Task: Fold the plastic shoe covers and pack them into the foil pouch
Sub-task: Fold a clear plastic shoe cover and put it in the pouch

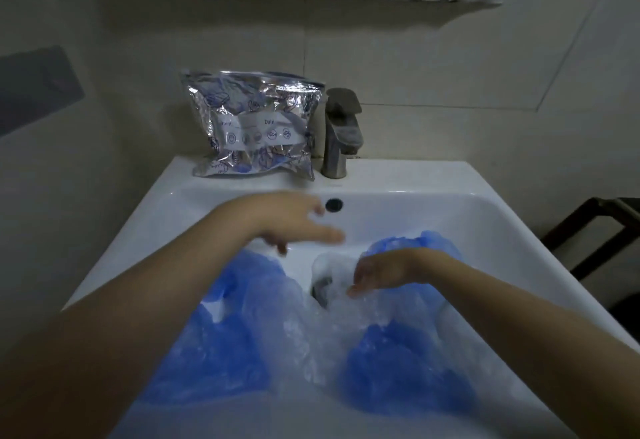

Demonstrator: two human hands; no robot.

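The sink (450, 175) holds a loose heap of blue and clear shoe covers (263, 321). The foil pouch (252, 123) stands on the back ledge, just left of the tap (341, 133). The left hand (287, 220) hovers above the basin, fingers spread, holding nothing. The right hand (384, 272) points down into the clear plastic; its grip cannot be determined.

Blue shoe covers (398, 369) hide most of the drain (320, 288), and the left hand (294, 220) is motion-blurred.
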